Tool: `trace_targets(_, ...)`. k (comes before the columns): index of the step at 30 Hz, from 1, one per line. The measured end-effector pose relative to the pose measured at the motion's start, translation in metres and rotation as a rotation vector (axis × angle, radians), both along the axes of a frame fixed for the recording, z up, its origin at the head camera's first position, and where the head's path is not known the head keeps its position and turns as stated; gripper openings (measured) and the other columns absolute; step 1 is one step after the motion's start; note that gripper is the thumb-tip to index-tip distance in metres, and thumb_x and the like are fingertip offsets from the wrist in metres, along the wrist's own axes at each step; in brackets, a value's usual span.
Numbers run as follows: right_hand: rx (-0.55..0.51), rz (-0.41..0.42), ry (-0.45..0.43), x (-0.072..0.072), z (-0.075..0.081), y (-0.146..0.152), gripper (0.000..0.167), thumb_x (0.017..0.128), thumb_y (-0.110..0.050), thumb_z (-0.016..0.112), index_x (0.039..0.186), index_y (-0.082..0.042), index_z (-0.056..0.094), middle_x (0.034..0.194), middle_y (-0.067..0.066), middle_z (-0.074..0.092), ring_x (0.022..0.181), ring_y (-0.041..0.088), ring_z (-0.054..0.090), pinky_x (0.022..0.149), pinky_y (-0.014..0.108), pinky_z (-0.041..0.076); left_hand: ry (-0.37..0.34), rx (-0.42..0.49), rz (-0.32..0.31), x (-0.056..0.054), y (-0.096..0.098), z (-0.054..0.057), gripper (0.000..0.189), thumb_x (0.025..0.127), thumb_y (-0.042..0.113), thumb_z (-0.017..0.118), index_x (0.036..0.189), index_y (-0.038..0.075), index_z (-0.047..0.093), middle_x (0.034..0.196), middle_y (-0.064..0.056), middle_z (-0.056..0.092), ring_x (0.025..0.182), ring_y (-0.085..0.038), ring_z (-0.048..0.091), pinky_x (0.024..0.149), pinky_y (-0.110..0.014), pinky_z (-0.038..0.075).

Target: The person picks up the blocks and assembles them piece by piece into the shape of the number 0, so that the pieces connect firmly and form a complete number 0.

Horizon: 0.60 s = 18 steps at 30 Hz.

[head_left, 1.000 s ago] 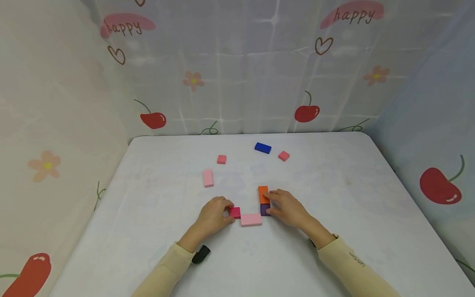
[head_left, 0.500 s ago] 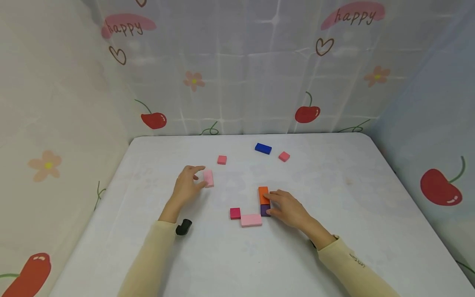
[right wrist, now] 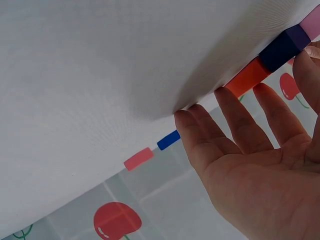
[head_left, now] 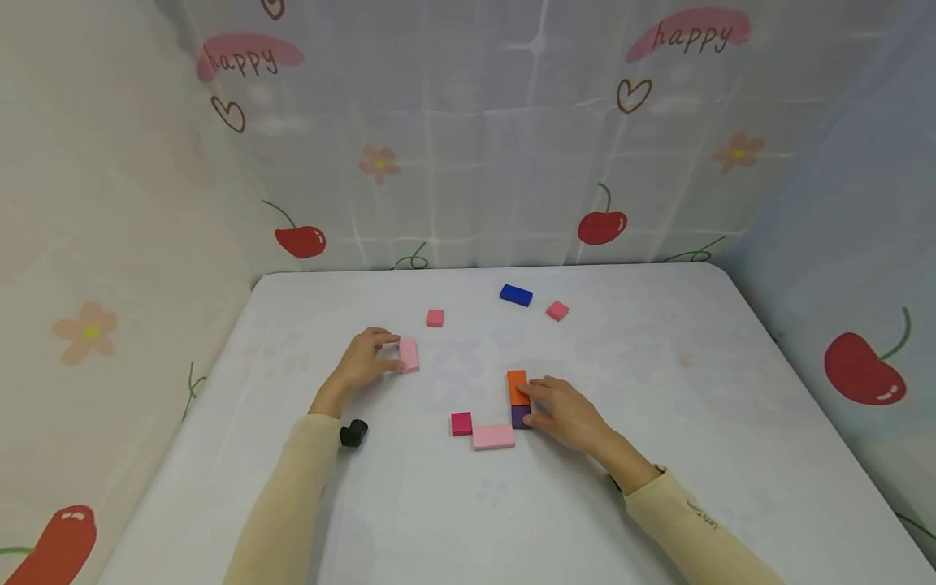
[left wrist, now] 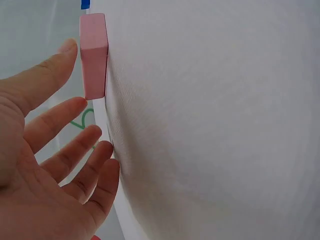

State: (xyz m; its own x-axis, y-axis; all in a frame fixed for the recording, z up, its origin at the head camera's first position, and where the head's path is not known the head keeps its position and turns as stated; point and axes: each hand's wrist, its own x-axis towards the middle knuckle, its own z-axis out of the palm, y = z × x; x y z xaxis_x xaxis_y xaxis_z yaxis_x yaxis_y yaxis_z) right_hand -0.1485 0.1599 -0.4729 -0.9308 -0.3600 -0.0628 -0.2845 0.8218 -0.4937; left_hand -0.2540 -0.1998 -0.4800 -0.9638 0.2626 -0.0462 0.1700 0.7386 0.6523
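Note:
My left hand (head_left: 358,359) is at an upright-lying light pink block (head_left: 409,356) left of centre, thumb and index fingertip by its two ends. In the left wrist view, that pink block (left wrist: 94,56) stands just beyond the spread, lightly bent fingers. My right hand (head_left: 569,416) rests against a short row, index finger on the orange block (head_left: 515,379) and thumb by the dark purple block (head_left: 518,414). Below this row lies a second light pink block (head_left: 493,438), with a crimson square block (head_left: 461,423) at its left corner.
Farther back on the white table (head_left: 658,341) lie a blue block (head_left: 516,295) and two small coral blocks, one to the left (head_left: 435,318) and one to the right (head_left: 557,310). A patterned curtain (head_left: 475,146) hangs behind the table's far edge.
My left hand has let go of the crimson block and moved up and left to the far pink block, its fingertips now closer to that block's ends. My right hand stays put.

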Motion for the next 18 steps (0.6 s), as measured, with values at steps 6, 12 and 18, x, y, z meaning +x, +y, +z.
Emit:
trace_targets(6, 0.002, 0.001, 0.004, -0.0001, -0.0005, 0.0008, 0.052, 0.088, -0.021, 0.073, 0.137, -0.008, 0.057, 0.138, 0.017, 0.055, 0.135, 0.04, 0.043, 0.108, 0.055, 0.038, -0.008, -0.022, 0.019, -0.0005, 0.0021, -0.0018, 0.051, 0.084, 0.022, 0.076, 0.13, 0.003, 0.062, 0.137, -0.023, 0.05, 0.12, -0.04, 0.048, 0.101, -0.053, 0.041)
trace_targets(12, 0.007, 0.001, 0.01, -0.0002, 0.0004, 0.0006, 0.052, 0.088, -0.02, 0.073, 0.136, -0.007, 0.058, 0.138, 0.017, 0.055, 0.134, 0.04, 0.044, 0.107, 0.055, 0.039, -0.022, -0.044, 0.044, -0.0005, 0.0035, -0.003, 0.052, 0.084, 0.024, 0.077, 0.13, 0.006, 0.062, 0.137, -0.021, 0.05, 0.121, -0.039, 0.046, 0.102, -0.053, 0.041)
trace_targets(18, 0.01, -0.002, 0.008, 0.0002, 0.001, 0.0, 0.052, 0.088, -0.02, 0.073, 0.136, -0.007, 0.058, 0.138, 0.017, 0.055, 0.134, 0.04, 0.043, 0.107, 0.055, 0.039, -0.027, -0.055, 0.055, -0.0015, 0.0076, -0.0029, 0.052, 0.083, 0.025, 0.078, 0.13, 0.007, 0.063, 0.135, -0.021, 0.051, 0.12, -0.038, 0.046, 0.1, -0.052, 0.041)
